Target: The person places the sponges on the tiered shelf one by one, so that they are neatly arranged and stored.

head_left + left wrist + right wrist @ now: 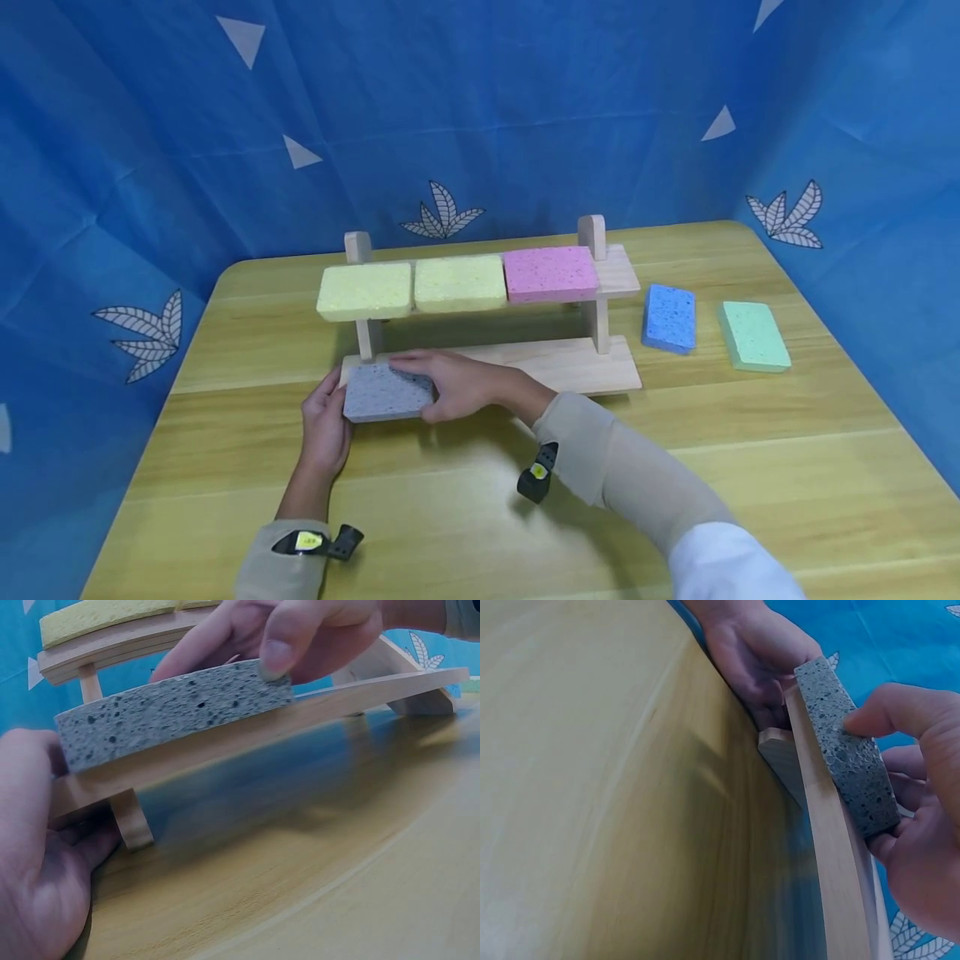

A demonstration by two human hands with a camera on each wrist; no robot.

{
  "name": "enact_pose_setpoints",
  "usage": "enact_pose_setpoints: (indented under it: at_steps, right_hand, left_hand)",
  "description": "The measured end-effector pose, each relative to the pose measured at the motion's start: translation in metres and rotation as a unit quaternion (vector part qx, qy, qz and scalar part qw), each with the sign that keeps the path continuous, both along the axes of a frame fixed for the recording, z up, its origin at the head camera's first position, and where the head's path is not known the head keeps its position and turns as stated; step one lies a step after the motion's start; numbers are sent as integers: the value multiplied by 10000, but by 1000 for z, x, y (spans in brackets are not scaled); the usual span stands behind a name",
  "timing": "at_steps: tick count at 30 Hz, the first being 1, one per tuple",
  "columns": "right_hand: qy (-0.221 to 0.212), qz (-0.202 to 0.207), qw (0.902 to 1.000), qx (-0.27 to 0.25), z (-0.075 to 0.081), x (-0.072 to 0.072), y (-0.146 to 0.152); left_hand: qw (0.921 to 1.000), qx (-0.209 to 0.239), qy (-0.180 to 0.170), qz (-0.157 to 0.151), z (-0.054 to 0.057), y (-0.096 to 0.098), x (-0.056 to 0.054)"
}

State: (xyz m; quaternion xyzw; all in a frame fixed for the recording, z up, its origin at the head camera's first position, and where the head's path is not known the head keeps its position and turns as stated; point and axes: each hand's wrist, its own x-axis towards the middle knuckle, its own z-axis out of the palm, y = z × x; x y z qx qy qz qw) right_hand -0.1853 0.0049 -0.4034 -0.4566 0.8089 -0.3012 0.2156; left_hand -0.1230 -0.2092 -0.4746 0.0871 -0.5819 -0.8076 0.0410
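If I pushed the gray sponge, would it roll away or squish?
Probably no rolling: the gray sponge is a flat block. It's likely light: its side looks full of holes. It might barely squish; it's straight-edged in the right hand.

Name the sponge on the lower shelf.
The grey sponge, gripped by the right hand. The two yellow sponges and pink sponge sit on the upper shelf; the blue sponge and green sponge lie on the table.
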Motion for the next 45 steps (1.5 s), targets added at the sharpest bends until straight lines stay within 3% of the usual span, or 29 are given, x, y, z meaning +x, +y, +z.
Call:
enact_pose_setpoints:
  at_steps: [16,24,38,45]
  right_hand:
    - [-258,-127,9996,37,1,1,1]
    - [7,-183,9998,-113,-2,3,19]
    - [-131,-1519,9873,-437,-3,12,67]
    - [-292,-1915,9786,-700,-8,16,93]
  left_hand:
    - [10000,-13,-52,38,1,0,2]
    - [9999,13,-87,91,0,1,2]
    - [9999,25,-159,47,2,1,1]
    - [10000,16,-28,-38,2,1,2]
